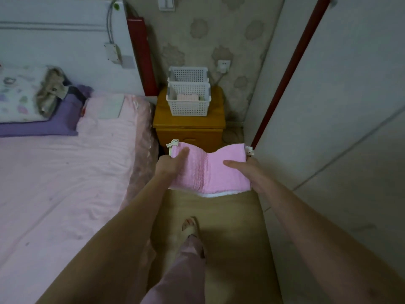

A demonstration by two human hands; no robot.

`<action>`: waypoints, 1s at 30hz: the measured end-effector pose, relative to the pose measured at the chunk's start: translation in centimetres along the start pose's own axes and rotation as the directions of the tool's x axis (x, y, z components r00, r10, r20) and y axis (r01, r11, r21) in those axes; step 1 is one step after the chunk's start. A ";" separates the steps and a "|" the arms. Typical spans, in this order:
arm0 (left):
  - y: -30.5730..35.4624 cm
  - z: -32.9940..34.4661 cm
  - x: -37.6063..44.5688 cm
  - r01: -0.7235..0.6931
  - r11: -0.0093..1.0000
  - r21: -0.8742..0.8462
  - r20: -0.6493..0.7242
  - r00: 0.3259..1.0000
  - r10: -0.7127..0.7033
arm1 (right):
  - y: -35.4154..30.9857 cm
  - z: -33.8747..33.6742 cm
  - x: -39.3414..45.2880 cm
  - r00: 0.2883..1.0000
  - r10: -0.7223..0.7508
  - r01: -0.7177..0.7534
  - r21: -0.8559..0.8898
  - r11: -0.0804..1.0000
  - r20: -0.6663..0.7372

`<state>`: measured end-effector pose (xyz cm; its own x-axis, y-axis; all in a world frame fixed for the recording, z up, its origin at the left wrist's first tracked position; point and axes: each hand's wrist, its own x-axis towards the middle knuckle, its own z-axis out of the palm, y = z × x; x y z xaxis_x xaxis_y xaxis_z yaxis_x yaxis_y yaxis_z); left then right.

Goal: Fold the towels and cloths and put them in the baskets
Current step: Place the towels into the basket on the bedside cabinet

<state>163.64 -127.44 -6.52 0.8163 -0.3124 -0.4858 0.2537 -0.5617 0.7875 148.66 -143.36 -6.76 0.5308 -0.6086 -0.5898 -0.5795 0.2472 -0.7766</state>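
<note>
You hold the folded pink towel (210,172) in the air between your two hands, over the floor (230,216) beside the bed (65,172). Your left hand (169,164) has its grip clamped on the towel's left end, thumb lying on top and the fingers hidden beneath; your right hand (247,170) has its grip clamped on the right end the same way. The towel sags in a shallow dip midway between the two grips, and a white edge shows along its near side, so the fold looks complete or nearly so. Straight ahead of your grips and well apart from them, the front white basket (188,99) stands on the wooden tabletop (217,121) of the nightstand, with the rear white basket (188,74) just behind it. The front basket already holds something pale pink, most likely a folded cloth, so at least one piece seems done; what the rear basket holds cannot be told. What is left for this towel, as I judge it, is to carry it forward and lower it into a basket. To the far left of your left grip, a crumpled beige cloth (49,91) lies on the pillows (22,95) at the head of the bed and may need folding.
</note>
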 end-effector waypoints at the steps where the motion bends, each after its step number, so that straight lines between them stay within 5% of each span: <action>1: 1.0 0.2 1.8 0.007 1.000 -0.024 0.009 1.000 -0.007 | -1.2 0.1 1.5 1.000 0.015 -0.015 0.006 1.000 0.020; 11: 15.2 -0.6 24.4 0.170 0.970 -0.173 0.179 0.974 -0.138 | -19.0 3.5 21.9 0.998 0.059 -0.057 0.099 0.993 -0.024; 23: 28.5 3.2 54.7 0.021 0.999 0.026 0.032 0.999 -0.022 | -35.2 8.1 52.3 0.998 -0.026 0.031 0.096 0.995 -0.052; 30: 31.0 6.8 71.8 0.032 0.999 0.014 -0.032 0.999 -0.032 | -38.8 12.4 69.2 0.985 -0.068 0.072 0.018 0.997 -0.160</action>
<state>226.65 -172.49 -19.55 0.8240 -0.2698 -0.4982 0.2725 -0.5823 0.7660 215.55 -185.67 -20.23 0.4635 -0.7365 -0.4926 -0.5289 0.2161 -0.8207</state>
